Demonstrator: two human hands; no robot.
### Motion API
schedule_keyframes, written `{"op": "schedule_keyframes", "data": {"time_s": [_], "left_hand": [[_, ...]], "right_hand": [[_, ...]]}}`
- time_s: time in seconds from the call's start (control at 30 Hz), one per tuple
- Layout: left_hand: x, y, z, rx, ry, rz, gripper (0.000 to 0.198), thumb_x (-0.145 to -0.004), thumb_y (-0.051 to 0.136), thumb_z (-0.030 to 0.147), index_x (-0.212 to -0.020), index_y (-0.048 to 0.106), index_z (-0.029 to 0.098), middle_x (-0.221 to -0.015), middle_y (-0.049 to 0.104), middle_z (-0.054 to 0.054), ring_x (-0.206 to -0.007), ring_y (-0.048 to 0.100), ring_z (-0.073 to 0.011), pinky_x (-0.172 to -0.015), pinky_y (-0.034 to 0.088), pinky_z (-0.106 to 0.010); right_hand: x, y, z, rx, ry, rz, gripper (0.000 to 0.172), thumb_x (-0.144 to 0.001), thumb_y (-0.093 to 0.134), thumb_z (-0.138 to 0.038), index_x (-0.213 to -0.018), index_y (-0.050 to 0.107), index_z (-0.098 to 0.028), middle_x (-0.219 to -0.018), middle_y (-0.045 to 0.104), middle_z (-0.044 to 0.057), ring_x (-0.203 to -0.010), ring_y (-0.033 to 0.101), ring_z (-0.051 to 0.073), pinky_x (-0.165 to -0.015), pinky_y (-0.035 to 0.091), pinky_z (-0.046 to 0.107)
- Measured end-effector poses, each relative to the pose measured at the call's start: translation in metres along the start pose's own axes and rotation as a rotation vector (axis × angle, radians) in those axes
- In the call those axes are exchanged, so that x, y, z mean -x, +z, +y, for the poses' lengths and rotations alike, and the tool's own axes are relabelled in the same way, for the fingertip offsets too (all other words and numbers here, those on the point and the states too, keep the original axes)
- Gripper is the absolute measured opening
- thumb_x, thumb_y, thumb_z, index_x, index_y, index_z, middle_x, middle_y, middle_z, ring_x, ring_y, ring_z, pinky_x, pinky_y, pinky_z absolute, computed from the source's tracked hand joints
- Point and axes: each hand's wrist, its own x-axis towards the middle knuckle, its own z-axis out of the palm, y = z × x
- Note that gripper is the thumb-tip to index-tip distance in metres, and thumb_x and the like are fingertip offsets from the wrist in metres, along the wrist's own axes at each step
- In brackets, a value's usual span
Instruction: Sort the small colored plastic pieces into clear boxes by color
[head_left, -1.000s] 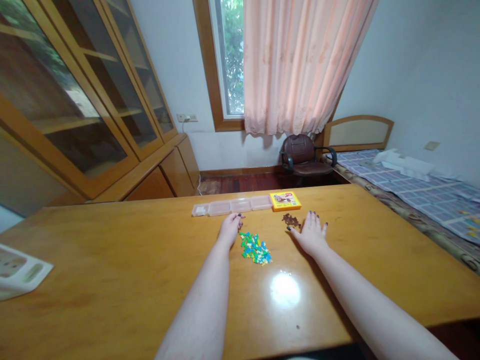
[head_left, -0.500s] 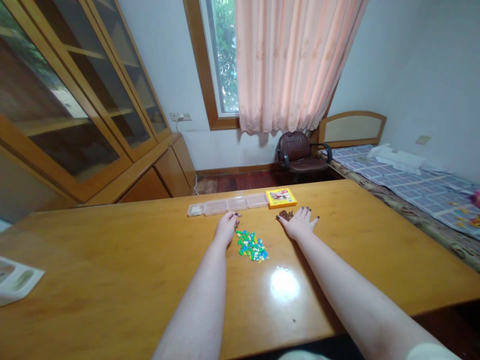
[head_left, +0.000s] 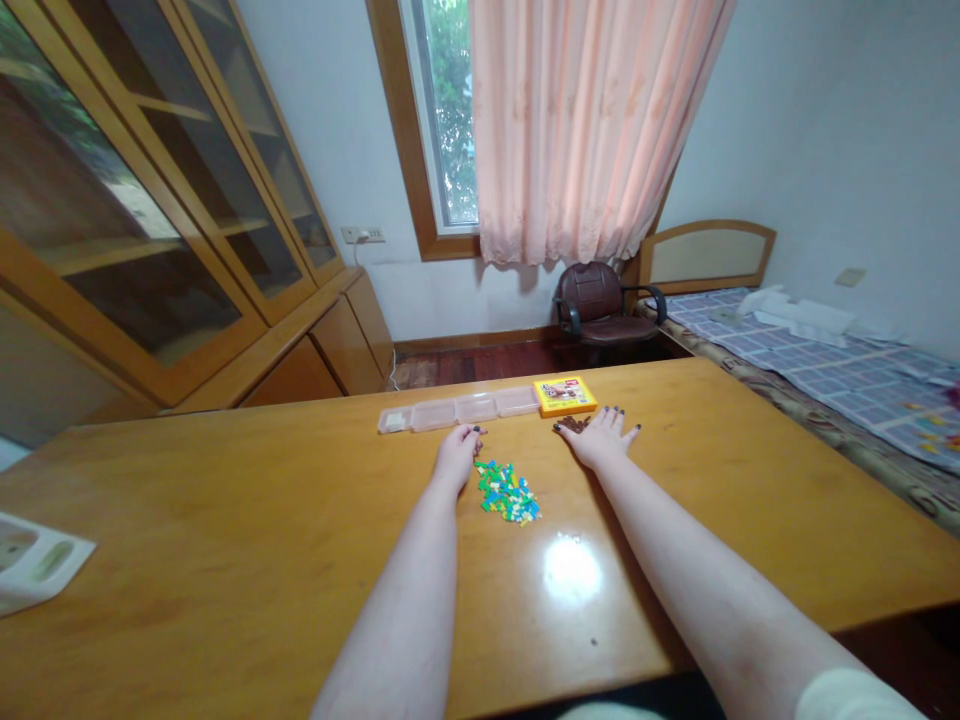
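Note:
A loose pile of small green, blue, yellow and white building bricks (head_left: 507, 492) lies on the wooden table (head_left: 225, 540). Beside its far left edge is my left hand (head_left: 455, 458), fingers curled together; whatever may be between the fingertips is hidden. My right hand (head_left: 604, 440) rests with fingers spread, its thumb and palm by a small heap of brown pieces (head_left: 576, 425), which it partly covers. Just beyond that heap sits a yellow box (head_left: 564, 396) with a printed picture on top.
Clear plastic trays (head_left: 476, 406) stand in a row along the far table edge, left of the yellow box. A white plastic object (head_left: 45, 565) is at the left edge. Beyond the table are a brown chair (head_left: 600, 305), a bed (head_left: 810, 330) and a glass-fronted cabinet (head_left: 247, 180).
My right hand has shifted very slightly over the brown pieces, fingers still spread. My left hand stays curled beside the coloured pile. The whole view has moved a touch.

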Motion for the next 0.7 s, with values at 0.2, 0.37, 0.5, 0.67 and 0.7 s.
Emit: {"op": "schedule_keyframes", "data": {"time_s": [0.2, 0.37, 0.5, 0.67, 0.7], "left_hand": [[0.001, 0.001, 0.001, -0.020, -0.010, 0.005, 0.025, -0.068, 0.052, 0.036, -0.077, 0.061, 0.015, -0.051, 0.047, 0.004, -0.046, 0.042, -0.0093, -0.048, 0.031, -0.021], [0.000, 0.001, 0.000, -0.025, -0.005, 0.006, 0.025, -0.068, 0.051, 0.034, -0.078, 0.061, 0.014, -0.053, 0.048, 0.004, -0.047, 0.042, -0.0091, -0.049, 0.032, -0.021], [-0.002, 0.000, -0.002, -0.023, -0.001, 0.002, 0.025, -0.068, 0.051, 0.035, -0.078, 0.061, 0.015, -0.053, 0.048, 0.003, -0.048, 0.043, -0.0096, -0.049, 0.033, -0.021], [-0.001, 0.000, -0.001, -0.030, 0.002, -0.002, 0.026, -0.068, 0.051, 0.036, -0.079, 0.061, 0.014, -0.053, 0.048, 0.003, -0.048, 0.043, -0.0096, -0.049, 0.033, -0.021], [0.000, 0.000, -0.001, -0.032, 0.002, -0.003, 0.026, -0.068, 0.051, 0.036, -0.079, 0.061, 0.014, -0.053, 0.048, 0.003, -0.048, 0.043, -0.0095, -0.049, 0.033, -0.021]], "right_hand": [[-0.007, -0.001, -0.001, -0.006, -0.016, 0.013, 0.116, -0.068, 0.030, -0.081, -0.143, 0.013, 0.005, -0.149, 0.011, 0.026, -0.138, -0.001, 0.038, -0.104, -0.009, 0.063], [-0.009, -0.001, 0.007, -0.249, -0.072, 0.194, 0.099, -0.072, 0.040, -0.071, -0.139, 0.029, 0.001, -0.146, 0.023, 0.026, -0.137, 0.013, 0.037, -0.107, 0.000, 0.060], [-0.011, -0.005, 0.028, -0.945, -0.072, 0.443, 0.055, -0.081, 0.036, -0.059, -0.099, 0.059, -0.012, -0.100, 0.064, 0.017, -0.095, 0.059, 0.027, -0.085, 0.045, 0.045], [-0.006, -0.011, 0.041, -1.527, -0.162, 0.350, 0.049, -0.082, 0.039, -0.059, -0.051, 0.038, -0.022, -0.042, 0.037, -0.005, -0.037, 0.043, 0.011, -0.042, 0.041, 0.024], [-0.004, -0.012, 0.040, -1.524, -0.203, 0.291, 0.050, -0.081, 0.042, -0.060, -0.049, 0.035, -0.022, -0.040, 0.034, -0.006, -0.035, 0.041, 0.010, -0.040, 0.039, 0.024]]}}
